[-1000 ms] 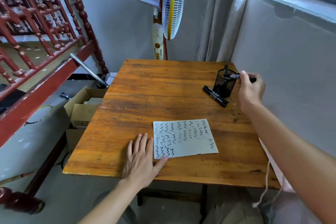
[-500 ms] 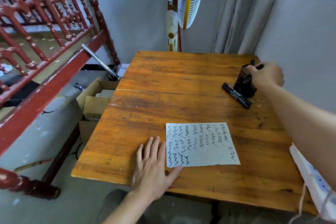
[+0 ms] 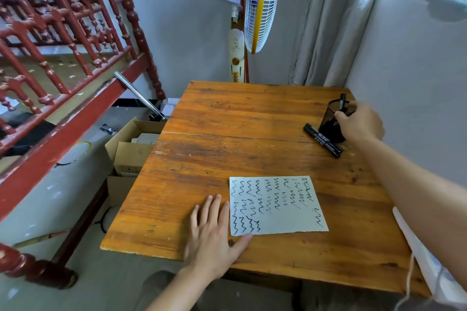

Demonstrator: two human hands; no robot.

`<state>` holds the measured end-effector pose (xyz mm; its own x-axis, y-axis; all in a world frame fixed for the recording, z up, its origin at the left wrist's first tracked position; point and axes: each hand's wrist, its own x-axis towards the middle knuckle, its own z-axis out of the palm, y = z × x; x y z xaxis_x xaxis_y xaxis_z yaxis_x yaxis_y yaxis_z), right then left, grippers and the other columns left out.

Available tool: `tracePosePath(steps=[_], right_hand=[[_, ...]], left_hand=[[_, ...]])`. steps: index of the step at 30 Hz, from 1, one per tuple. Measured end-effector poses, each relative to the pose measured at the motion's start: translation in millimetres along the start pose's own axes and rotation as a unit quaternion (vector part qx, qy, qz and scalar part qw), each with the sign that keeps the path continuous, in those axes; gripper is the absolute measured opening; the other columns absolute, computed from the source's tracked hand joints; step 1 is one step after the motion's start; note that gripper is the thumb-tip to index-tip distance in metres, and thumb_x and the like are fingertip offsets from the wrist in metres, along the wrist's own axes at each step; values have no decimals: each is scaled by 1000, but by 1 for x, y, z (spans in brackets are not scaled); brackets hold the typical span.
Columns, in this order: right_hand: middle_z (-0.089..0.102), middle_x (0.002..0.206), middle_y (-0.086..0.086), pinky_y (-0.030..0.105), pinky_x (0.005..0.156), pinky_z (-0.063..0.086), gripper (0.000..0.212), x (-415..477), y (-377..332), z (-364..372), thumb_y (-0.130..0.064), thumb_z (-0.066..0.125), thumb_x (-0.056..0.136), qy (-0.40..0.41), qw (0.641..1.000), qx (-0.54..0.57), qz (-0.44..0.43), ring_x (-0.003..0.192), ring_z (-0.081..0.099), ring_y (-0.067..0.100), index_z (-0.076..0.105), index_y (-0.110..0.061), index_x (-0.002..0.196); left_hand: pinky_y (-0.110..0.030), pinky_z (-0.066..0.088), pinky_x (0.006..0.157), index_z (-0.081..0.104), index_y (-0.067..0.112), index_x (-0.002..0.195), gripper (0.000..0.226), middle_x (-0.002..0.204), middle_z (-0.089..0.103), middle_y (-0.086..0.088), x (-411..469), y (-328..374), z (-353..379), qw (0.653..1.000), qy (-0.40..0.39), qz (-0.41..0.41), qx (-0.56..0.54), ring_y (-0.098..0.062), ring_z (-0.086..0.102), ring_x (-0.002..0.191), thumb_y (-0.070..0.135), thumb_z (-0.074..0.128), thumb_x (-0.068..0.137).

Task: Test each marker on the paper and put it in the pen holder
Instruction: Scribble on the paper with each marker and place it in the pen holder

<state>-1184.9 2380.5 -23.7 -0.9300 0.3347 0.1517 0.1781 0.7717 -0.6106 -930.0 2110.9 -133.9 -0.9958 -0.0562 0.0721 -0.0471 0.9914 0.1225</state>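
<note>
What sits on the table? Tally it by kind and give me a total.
Markers: 2, the lying marker and the upright marker in the pen holder; the right hand may hide another.
Pen holder: 1
Paper: 1
Total: 4

1. From the table's (image 3: 227, 121) middle, 9 to 12 o'clock is bare wood, open to reach.
2. At 2 o'clock stands the pen holder (image 3: 328, 131). The right hand (image 3: 361, 124) pinches the upright marker (image 3: 343, 100) in it, and the lying marker (image 3: 322, 140) is just beside it.
3. The wall (image 3: 409, 108) closes 3 o'clock.
4. The paper (image 3: 278, 219) lies at 5 o'clock, and the left hand (image 3: 212, 232) lies flat at 7.
</note>
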Motion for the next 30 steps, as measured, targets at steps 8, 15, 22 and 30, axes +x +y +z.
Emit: tracePosePath(steps=[8,15,22,30], right_hand=[[65,123,1,40,82,51,32,-78,12,28,-33,57,94,-89,982,-80,-147,108,60,24,63,-22,124],[34,156,10,50,106,38,53,-44,42,50,-23,49,96,-200,950,-220,-91,139,33,32,37,-14,147],[62,113,7,40,74,52,30,-45,42,59,-26,57,94,-85,956,-238,-148,105,53,26,61,-15,122],[68,89,3,38,60,52,25,-67,32,32,-27,54,97,-109,987,-46,-106,70,61,21,67,-16,115]], left_hand=[[-48,0,113,24,16,145,94,155,15,-5,-3,1,-4,1000,-2,-2,0,-21,5,143,81,10,79],[-47,-6,114,10,19,147,95,157,0,-2,-2,2,-7,999,-26,-10,21,-18,-8,142,82,1,76],[-47,-4,114,11,20,147,95,157,1,-1,-1,1,-6,999,-26,-14,18,-18,-8,142,82,3,76],[-47,-1,115,8,19,147,94,157,4,-1,-2,-1,-5,1000,-9,-11,2,-17,-3,143,82,8,77]])
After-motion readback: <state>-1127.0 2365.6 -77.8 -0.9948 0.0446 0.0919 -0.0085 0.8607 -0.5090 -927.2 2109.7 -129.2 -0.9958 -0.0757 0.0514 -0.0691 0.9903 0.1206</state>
